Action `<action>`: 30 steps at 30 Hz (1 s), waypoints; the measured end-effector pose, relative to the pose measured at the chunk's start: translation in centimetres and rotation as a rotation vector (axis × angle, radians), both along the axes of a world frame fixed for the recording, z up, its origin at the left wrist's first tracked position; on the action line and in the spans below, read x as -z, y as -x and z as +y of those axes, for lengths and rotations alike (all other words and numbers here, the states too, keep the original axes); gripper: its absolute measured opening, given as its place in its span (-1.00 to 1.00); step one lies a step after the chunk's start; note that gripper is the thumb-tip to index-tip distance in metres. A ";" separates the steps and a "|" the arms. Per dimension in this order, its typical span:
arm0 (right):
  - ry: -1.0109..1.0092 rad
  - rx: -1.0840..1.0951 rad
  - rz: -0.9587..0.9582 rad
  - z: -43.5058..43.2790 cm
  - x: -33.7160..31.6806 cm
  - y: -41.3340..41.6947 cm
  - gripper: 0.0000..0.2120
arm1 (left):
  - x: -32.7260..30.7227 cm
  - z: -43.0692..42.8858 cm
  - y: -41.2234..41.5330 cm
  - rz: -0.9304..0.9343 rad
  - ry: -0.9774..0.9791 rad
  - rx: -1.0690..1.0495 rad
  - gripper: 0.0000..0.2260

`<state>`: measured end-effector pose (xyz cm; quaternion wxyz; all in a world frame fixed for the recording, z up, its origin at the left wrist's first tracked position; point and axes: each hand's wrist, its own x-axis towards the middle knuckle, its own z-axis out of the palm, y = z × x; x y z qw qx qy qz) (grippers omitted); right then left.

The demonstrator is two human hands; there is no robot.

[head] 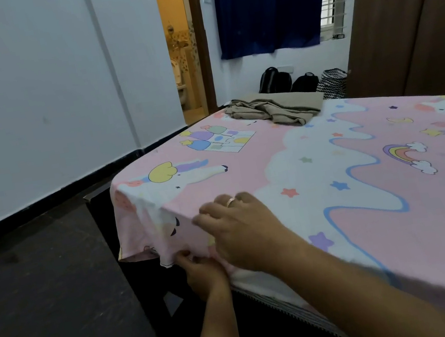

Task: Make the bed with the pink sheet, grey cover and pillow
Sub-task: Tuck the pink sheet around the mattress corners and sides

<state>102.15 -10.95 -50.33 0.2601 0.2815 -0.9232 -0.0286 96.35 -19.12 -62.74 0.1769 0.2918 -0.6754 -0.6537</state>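
A pink sheet (299,172) printed with unicorns, clouds and stars is spread over the bed. Its near left corner hangs loose over the dark bed frame (132,273). My right hand (244,232) lies flat on the sheet at the mattress edge, fingers straight, a ring on one finger. Below it, my left hand (204,272) pinches the hanging hem of the sheet at the bed's side. A crumpled grey-brown cover (273,109) lies at the far end of the bed on a flat pillow-like pad (304,97); whether it is the pillow I cannot tell.
A dark floor (46,303) runs along the bed's left side up to a white wall. Beyond the bed are an open doorway (183,56), a blue curtain (269,2), bags (289,83) on the floor and a brown wardrobe (411,16) at the right.
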 end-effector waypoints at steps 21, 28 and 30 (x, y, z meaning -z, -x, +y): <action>0.303 0.024 -0.490 7.4 -2.3 -2.3 -0.66 | -5.6 -6.1 -0.3 -0.445 0.843 0.323 -0.67; 0.074 0.413 -0.509 12.1 1.9 -2.0 -0.43 | -12.8 2.0 -1.6 0.335 0.997 0.415 -0.69; 0.020 0.359 -0.432 11.2 2.4 -2.6 -0.33 | -12.3 4.7 -1.5 0.208 1.112 0.638 -0.61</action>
